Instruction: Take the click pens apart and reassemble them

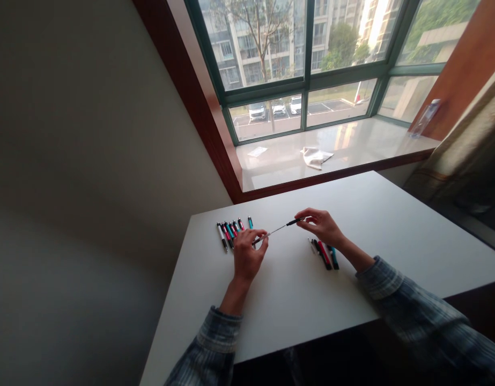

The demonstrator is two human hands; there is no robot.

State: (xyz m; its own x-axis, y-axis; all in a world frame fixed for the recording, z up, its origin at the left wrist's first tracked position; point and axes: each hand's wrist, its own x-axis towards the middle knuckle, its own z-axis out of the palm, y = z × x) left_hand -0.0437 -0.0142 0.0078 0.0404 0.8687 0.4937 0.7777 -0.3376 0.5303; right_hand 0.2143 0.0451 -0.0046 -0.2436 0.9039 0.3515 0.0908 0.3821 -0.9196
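My left hand (pixel 248 256) pinches a thin pen refill (pixel 276 229) between thumb and fingertips, above the white table. A dark part shows at the refill's near end, partly hidden by my fingers. The far end of the refill meets a black pen barrel (pixel 292 222), which my right hand (pixel 320 225) grips with its fingertips. Whether the refill is inside the barrel or only touching it, I cannot tell. Several assembled pens (pixel 227 231) lie in a row beside my left hand, some partly covered by it. Below my right hand lie loose pen parts (pixel 324 254) in black, red, blue and white.
The white table (pixel 295 295) stands against a window sill (pixel 279 166). On the sill lie a crumpled white cloth or tissue (pixel 316 157) and a small white paper (pixel 257 152). A clear bottle (pixel 426 119) stands at the sill's right end, near a curtain (pixel 456 139).
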